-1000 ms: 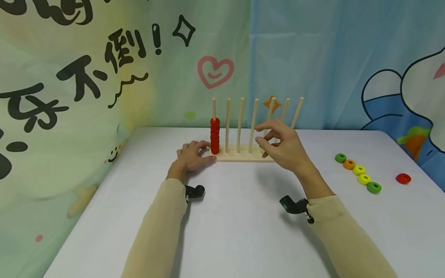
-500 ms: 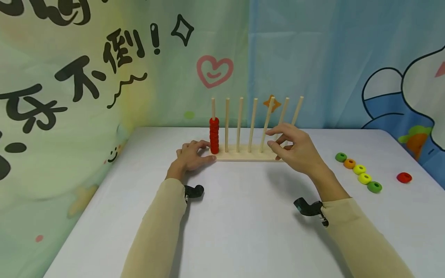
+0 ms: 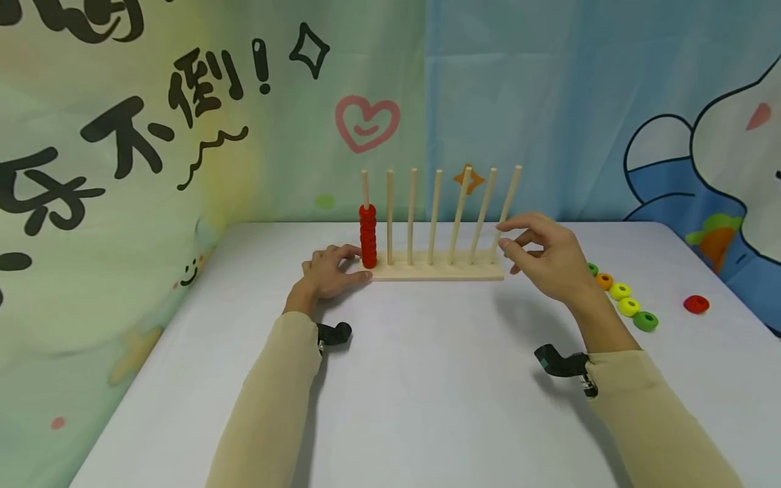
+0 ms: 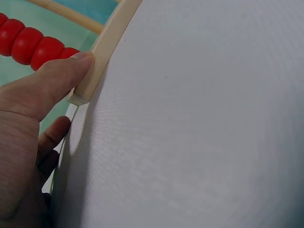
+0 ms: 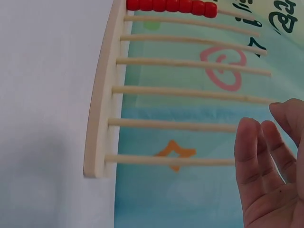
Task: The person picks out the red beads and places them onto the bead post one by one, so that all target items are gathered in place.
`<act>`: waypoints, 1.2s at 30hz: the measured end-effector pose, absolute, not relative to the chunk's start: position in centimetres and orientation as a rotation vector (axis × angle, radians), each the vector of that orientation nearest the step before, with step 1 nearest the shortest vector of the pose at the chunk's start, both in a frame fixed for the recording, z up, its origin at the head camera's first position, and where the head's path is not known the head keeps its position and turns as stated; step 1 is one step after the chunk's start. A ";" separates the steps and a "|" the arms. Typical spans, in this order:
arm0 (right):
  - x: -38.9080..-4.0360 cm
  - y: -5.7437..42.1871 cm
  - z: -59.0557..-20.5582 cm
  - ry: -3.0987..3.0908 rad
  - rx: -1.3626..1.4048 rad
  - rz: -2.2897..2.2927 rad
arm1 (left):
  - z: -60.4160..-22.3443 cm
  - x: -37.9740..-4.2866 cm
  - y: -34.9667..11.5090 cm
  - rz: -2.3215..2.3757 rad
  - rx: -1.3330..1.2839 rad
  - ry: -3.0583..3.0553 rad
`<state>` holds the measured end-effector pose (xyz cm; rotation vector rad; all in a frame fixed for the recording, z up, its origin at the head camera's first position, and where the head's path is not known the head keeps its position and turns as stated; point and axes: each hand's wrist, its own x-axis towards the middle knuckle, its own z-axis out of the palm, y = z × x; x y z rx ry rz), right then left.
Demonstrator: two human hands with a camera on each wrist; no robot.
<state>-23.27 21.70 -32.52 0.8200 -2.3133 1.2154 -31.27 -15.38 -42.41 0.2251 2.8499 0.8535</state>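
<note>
A wooden peg rack (image 3: 436,272) stands upright on the table, with a row of thin pegs rising from its flat base. A stack of red beads (image 3: 368,237) fills the lower part of the leftmost peg; the other pegs are bare. My left hand (image 3: 329,272) holds the base's left end, its thumb (image 4: 66,73) against the front edge near the beads. Part of its grip behind the rack is hidden. Beside the rightmost peg, my right hand (image 3: 543,254) hovers with loosely bent fingers (image 5: 251,147) and nothing between them.
Right of the rack, a slanting row of loose beads lies on the white table (image 3: 427,379): green (image 3: 645,321), yellow (image 3: 629,307) and orange (image 3: 604,281) among them. A single red bead (image 3: 696,304) lies farther right. A printed curtain (image 3: 488,102) hangs behind.
My right hand has moved rightward along the pegs, from the middle ones to the rightmost. The left hand stays at the base's left end. The head view has shifted slightly.
</note>
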 end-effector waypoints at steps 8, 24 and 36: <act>-22.5 23.5 -32.8 -2.348 0.754 1.148 | -42.1 -31.2 -15.3 0.846 0.225 2.852; -23.7 30.0 -36.2 -2.470 0.481 1.035 | -42.2 -31.3 -15.4 0.863 0.221 2.846; -22.8 32.9 -36.2 -2.632 0.284 0.967 | -42.2 -31.2 -15.4 0.847 0.233 2.858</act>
